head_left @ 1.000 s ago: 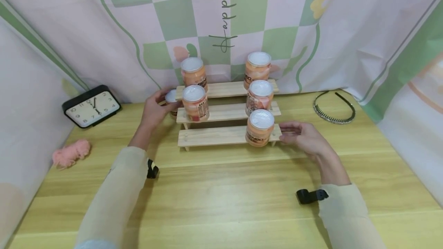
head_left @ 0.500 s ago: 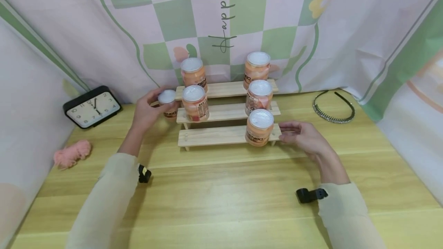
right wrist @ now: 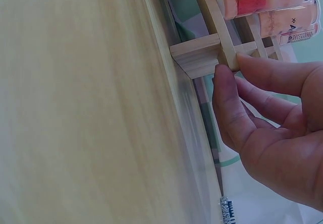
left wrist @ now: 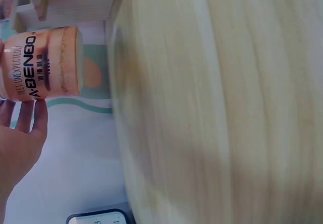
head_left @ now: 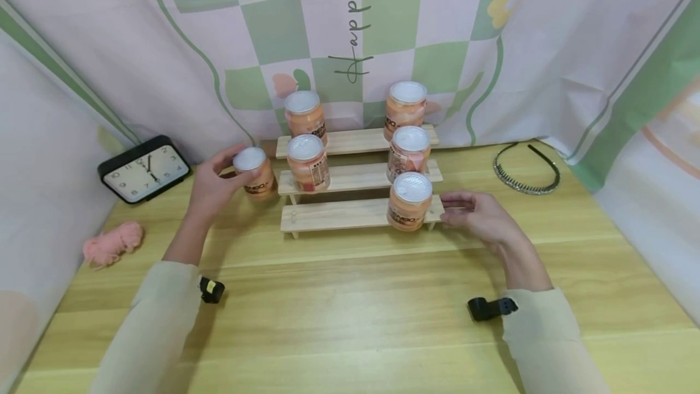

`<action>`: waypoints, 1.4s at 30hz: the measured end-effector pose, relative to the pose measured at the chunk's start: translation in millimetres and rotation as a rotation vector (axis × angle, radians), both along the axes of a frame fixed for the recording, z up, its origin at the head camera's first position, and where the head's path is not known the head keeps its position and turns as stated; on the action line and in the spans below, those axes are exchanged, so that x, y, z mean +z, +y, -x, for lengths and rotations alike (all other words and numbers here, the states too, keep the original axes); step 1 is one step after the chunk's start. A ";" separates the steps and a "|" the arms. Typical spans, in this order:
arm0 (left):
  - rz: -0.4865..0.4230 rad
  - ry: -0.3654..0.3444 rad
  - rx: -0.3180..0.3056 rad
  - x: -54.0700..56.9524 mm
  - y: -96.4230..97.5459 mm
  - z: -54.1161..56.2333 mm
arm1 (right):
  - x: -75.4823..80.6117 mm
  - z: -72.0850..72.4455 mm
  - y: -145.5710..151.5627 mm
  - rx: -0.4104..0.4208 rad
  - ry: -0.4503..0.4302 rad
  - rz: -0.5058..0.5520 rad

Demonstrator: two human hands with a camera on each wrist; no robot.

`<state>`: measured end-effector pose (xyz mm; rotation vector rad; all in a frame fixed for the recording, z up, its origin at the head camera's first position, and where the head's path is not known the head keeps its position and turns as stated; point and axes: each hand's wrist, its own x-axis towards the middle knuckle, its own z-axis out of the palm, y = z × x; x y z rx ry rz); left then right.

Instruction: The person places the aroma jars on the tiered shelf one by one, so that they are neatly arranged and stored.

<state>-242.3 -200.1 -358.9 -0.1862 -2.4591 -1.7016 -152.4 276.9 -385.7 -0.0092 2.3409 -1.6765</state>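
My left hand (head_left: 213, 184) grips an orange jar (head_left: 259, 180) with a white lid, left of the three-tier wooden rack (head_left: 333, 215). In the left wrist view the jar (left wrist: 41, 62) hangs above the tabletop, fingers wrapped about its sides. At the rack's lower right end, my right hand (head_left: 481, 217) pinches the board's edge between thumb and fingers, as the right wrist view also shows (right wrist: 272, 113). Matching jars stand on the rack: two on the top tier, two on the middle, and one jar (head_left: 409, 202) at the right of the bottom tier.
A black-framed clock (head_left: 146, 169) stands at the back left, with a pink yarn bundle (head_left: 113, 244) in front of it. On the right lies a toothed headband (head_left: 527, 186). A printed cloth (head_left: 437, 23) hangs right behind the rack.
My left hand has drawn its jar leftward, away from the rack's left end, and slightly nearer. The right hand keeps its pinch on the board; the rack and other jars stay put.
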 end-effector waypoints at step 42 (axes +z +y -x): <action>-0.049 0.081 -0.215 13.3 24.9 -61.7 | 0.5 -0.8 -1.3 -0.010 -0.008 -0.010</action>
